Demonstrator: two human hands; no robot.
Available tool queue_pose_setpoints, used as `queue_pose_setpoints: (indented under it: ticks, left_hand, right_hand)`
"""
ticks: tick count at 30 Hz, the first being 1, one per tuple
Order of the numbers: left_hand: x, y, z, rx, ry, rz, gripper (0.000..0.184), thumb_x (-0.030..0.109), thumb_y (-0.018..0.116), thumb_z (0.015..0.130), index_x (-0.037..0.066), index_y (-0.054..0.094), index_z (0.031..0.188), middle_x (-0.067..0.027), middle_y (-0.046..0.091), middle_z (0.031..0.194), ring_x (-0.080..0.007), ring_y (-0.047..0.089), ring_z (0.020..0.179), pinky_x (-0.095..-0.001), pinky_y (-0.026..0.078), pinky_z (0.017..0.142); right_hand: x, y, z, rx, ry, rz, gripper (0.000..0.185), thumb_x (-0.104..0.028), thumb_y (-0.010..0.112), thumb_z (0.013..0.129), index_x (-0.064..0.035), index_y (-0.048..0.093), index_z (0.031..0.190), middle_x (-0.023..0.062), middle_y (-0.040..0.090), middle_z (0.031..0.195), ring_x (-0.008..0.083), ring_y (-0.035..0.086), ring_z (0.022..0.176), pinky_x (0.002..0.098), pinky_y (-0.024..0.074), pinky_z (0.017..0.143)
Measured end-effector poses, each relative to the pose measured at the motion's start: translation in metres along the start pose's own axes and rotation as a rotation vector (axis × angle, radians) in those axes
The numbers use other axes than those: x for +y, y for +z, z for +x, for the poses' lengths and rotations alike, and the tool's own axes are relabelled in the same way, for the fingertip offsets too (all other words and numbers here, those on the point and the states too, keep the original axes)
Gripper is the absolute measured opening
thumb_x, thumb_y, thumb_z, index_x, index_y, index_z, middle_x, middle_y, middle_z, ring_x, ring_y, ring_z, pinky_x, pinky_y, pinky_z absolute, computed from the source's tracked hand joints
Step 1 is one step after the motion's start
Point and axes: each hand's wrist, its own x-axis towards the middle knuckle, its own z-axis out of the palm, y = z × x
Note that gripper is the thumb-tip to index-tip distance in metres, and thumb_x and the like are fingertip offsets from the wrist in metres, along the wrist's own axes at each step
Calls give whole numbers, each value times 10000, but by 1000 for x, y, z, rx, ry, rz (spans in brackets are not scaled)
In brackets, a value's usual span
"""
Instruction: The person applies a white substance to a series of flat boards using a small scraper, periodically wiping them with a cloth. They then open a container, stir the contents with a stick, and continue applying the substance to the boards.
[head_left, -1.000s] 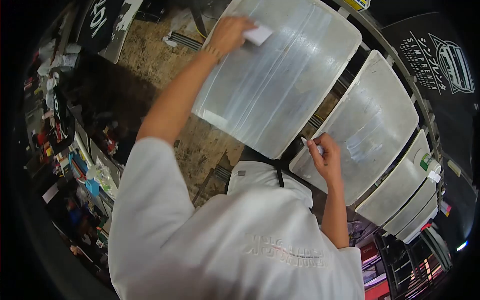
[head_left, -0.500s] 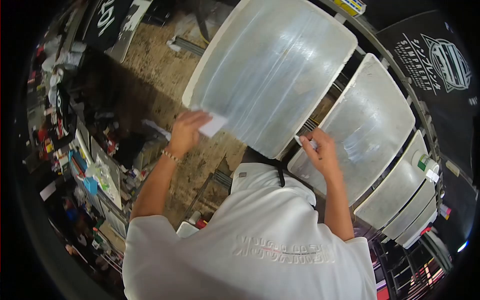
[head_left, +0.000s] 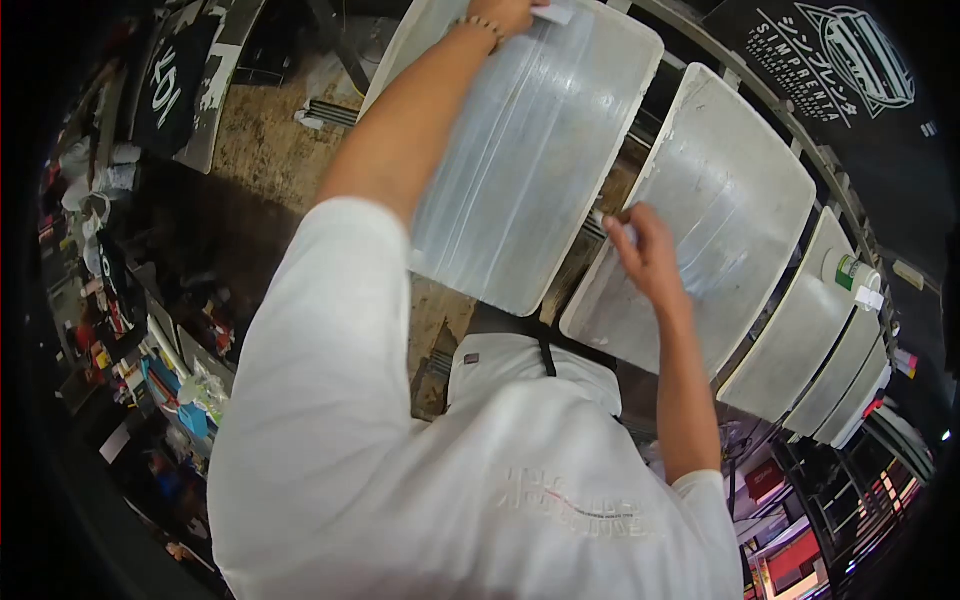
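Note:
At the top of the view my left hand is closed on a flat white card, over the far part of a large grey board with pale streaks. A beaded bracelet is on that wrist. My right hand is closed on a small white object, partly hidden by the fingers, between the large board and a second grey board. The second board has a streaky, shiny patch near its middle.
A white tub with a green label stands on a third board at the right. Black shirts with white print lie at upper left and upper right. A cluttered shelf is at the left, above a worn wooden floor.
My left hand dipped to the large board's near left edge, then moved up to its far end with the card. My right hand has moved slightly up, still holding the small white object.

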Motion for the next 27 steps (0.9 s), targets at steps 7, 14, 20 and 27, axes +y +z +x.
queue_pose_setpoints:
  ticks: [7,14,20,27]
  left_hand:
    - [15,-38,-253,-61,48,85,491,-36,661,749,143,743,1199,-66,698,1273,-273,598,1247,-468,411,1099]
    - [66,-80,-467,-178,-139,60,587,-69,544,705,140,734,1219,-70,683,1310,-277,574,1298,-511,365,1138]
    - [77,-104,-473,-235,-191,-106,575,-95,521,679,100,745,1172,-96,702,1250,-307,627,1203,-493,432,1063]
    - [56,-62,-218,122,82,-129,542,-135,495,714,81,756,1137,-140,719,1199,-333,662,1122,-440,498,1013]
  right_hand:
    - [36,6,55,71,-141,-14,270,-259,713,925,3,655,899,185,601,846,367,598,760,447,463,682]
    - [38,14,53,-16,-160,-31,242,-230,709,919,8,666,922,185,621,849,355,605,779,434,468,711]
    - [46,4,38,-18,-82,-13,240,-230,721,908,3,668,923,183,628,845,340,590,724,419,462,671]
    - [32,-5,10,-32,-4,38,234,-224,727,907,-1,681,960,176,667,899,300,617,682,395,482,631]
